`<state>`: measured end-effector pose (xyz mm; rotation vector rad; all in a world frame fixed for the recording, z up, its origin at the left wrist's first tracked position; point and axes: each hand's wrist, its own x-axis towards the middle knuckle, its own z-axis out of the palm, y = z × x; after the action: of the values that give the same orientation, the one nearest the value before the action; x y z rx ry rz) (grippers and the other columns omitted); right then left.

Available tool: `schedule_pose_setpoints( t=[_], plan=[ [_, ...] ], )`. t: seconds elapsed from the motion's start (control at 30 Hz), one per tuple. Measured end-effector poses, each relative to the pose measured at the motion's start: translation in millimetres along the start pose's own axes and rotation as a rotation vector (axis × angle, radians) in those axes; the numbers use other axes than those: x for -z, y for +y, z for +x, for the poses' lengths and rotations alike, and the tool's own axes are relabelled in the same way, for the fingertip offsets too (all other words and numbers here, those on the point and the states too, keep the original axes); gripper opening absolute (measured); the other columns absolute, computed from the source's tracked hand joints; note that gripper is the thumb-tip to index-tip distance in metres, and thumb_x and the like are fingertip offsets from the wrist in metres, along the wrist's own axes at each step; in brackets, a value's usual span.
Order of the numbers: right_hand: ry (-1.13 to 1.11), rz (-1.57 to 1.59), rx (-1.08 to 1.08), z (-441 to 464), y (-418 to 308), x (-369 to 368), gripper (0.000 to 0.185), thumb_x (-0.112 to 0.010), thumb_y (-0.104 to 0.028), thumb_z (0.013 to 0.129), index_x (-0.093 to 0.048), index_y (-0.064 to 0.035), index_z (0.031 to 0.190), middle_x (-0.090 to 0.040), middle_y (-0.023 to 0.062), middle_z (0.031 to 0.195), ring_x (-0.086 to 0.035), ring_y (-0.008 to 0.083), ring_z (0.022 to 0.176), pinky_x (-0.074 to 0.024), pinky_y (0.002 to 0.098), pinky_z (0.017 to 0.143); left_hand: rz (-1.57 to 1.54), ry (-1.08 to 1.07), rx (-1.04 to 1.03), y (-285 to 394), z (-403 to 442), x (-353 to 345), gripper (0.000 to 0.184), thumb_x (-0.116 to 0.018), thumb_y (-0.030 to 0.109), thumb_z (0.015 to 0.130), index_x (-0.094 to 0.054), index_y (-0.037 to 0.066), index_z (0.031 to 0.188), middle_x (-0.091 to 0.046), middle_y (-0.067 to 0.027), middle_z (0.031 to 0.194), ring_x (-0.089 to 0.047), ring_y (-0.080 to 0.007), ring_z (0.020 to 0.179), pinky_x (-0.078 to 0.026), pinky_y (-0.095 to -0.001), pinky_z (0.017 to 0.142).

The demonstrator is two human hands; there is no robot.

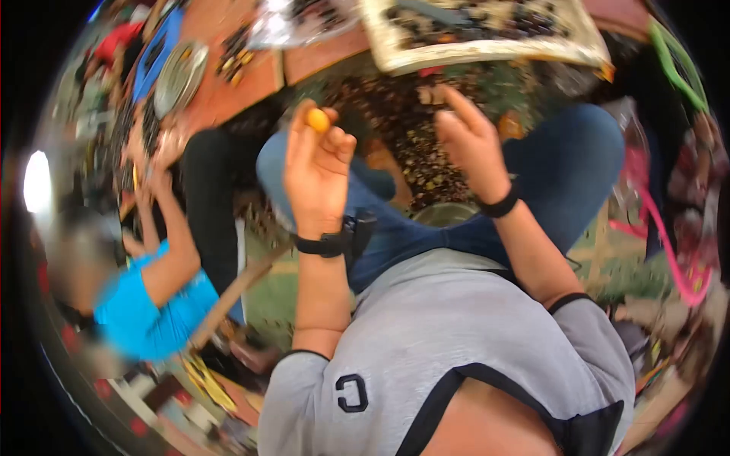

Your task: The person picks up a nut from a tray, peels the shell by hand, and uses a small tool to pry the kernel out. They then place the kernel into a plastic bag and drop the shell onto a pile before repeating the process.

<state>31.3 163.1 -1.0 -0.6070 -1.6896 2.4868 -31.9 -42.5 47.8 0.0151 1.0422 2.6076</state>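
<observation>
My left hand (318, 163) is raised palm-up above my left thigh, with a dark band on its wrist. A small, round yellow-orange piece (318, 119) is held between its thumb and fingers; its exact kind is unclear. My right hand (473, 140), wearing a black wristband, hovers above my right thigh. Its fingers look apart and slightly blurred, and nothing can be made out in them. Beyond both hands, a cream tray (487, 52) holds many dark pieces and a grey flat tool (433, 11).
Dark shells and debris (426, 152) cover the floor between my knees. On the reddish table (228, 95) lie a plastic bag (304, 26), loose nut-like pieces (234, 59) and a round metal dish (181, 78). A person in a blue shirt (156, 304) sits at left. A pink strap (669, 254) hangs at right.
</observation>
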Motion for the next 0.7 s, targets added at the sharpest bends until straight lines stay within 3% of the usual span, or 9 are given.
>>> schedule_pose_setpoints(
  t=[0.13,0.2,0.27,0.33,0.4,0.5,0.57,0.63,0.7],
  plan=[
    [-0.069,0.012,-0.111,-2.4,5.3,-8.8,0.041,-0.054,-0.016,0.096,-0.051,-0.0043,0.135,-0.047,-0.006,0.069,-0.034,0.0011,0.05,-0.0255,0.0171,0.042,0.075,0.113,-0.296,94.2,-37.1,52.6,0.03,-0.044,0.023,0.101,-0.053,0.005,0.124,-0.06,-0.0113,0.105,-0.058,-0.0161,0.078,-0.053,-0.032,0.078],
    [-0.137,-0.011,-0.114,-2.6,11.2,-12.1,0.04,-0.053,-0.015,0.097,-0.051,-0.0041,0.135,-0.047,-0.0057,0.07,-0.034,0.001,0.05,-0.0252,0.0173,0.041,0.178,0.245,-0.355,103.3,-54.5,84.9,0.028,-0.046,0.022,0.1,-0.054,0.005,0.121,-0.059,-0.0094,0.099,-0.058,-0.0156,0.078,-0.052,-0.0322,0.077],
    [-0.139,-0.107,-0.185,-3.0,15.9,-14.2,0.04,-0.053,-0.016,0.097,-0.051,-0.0039,0.134,-0.047,-0.0055,0.07,-0.035,0.0009,0.05,-0.0253,0.0174,0.041,0.255,0.534,-0.264,91.9,-62.4,130.1,0.023,-0.053,0.018,0.096,-0.057,0.002,0.114,-0.061,-0.0083,0.094,-0.056,-0.0149,0.076,-0.053,-0.0319,0.074],
    [-0.149,-0.148,-0.189,-4.8,20.9,-13.5,0.039,-0.055,-0.017,0.096,-0.053,-0.0032,0.133,-0.048,-0.0052,0.071,-0.036,0.0012,0.051,-0.0261,0.0175,0.042,0.173,0.612,-0.154,63.6,-65.3,204.1,0.022,-0.056,0.019,0.095,-0.058,0.004,0.112,-0.061,-0.006,0.09,-0.058,-0.0149,0.079,-0.053,-0.0303,0.076],
    [-0.155,-0.165,-0.222,-5.6,21.3,-10.9,0.038,-0.056,-0.016,0.095,-0.054,-0.0018,0.131,-0.052,-0.0046,0.074,-0.04,0.0019,0.054,-0.0314,0.0177,0.046,0.108,0.632,-0.066,26.5,-59.5,278.5,0.019,-0.049,0.02,0.099,-0.058,0.008,0.111,-0.062,-0.0045,0.095,-0.061,-0.0164,0.081,-0.054,-0.0303,0.069],
    [-0.123,-0.21,-0.185,-3.5,28.7,-8.8,0.036,-0.057,-0.011,0.094,-0.055,0.0011,0.128,-0.057,-0.0034,0.084,-0.048,0.0042,0.066,-0.041,0.0198,0.059,0.178,0.781,0.064,-8.5,-38.9,325.8,0.021,-0.049,0.022,0.099,-0.057,0.011,0.114,-0.062,-0.0029,0.096,-0.06,-0.0152,0.078,-0.052,-0.0285,0.066],
    [-0.149,-0.244,-0.147,-3.1,30.5,-7.4,0.037,-0.056,-0.011,0.094,-0.055,0.0019,0.128,-0.059,-0.0022,0.09,-0.05,0.0049,0.071,-0.0428,0.0205,0.063,0.229,0.774,0.1,-9.0,-31.3,334.0,0.022,-0.05,0.023,0.099,-0.057,0.011,0.116,-0.062,-0.0033,0.096,-0.06,-0.0149,0.075,-0.052,-0.0277,0.064],
    [-0.166,-0.281,-0.102,-2.3,34.2,-6.4,0.037,-0.056,-0.011,0.094,-0.054,0.0028,0.129,-0.061,-0.0005,0.099,-0.052,0.0059,0.079,-0.0444,0.0214,0.069,0.477,0.86,0.15,-0.9,-26.4,317.5,0.021,-0.054,0.024,0.097,-0.061,0.011,0.111,-0.063,-0.0021,0.087,-0.057,-0.0116,0.064,-0.05,-0.0254,0.057],
    [-0.21,-0.367,-0.026,1.5,46.0,1.0,0.039,-0.057,-0.014,0.094,-0.053,0.0027,0.129,-0.064,0.0072,0.11,-0.057,0.0118,0.086,-0.047,0.0271,0.075,0.62,0.779,0.157,19.6,-22.5,284.1,0.018,-0.057,0.024,0.095,-0.063,0.01,0.107,-0.063,-0.0012,0.081,-0.054,-0.0096,0.058,-0.046,-0.0237,0.052]
  ],
)
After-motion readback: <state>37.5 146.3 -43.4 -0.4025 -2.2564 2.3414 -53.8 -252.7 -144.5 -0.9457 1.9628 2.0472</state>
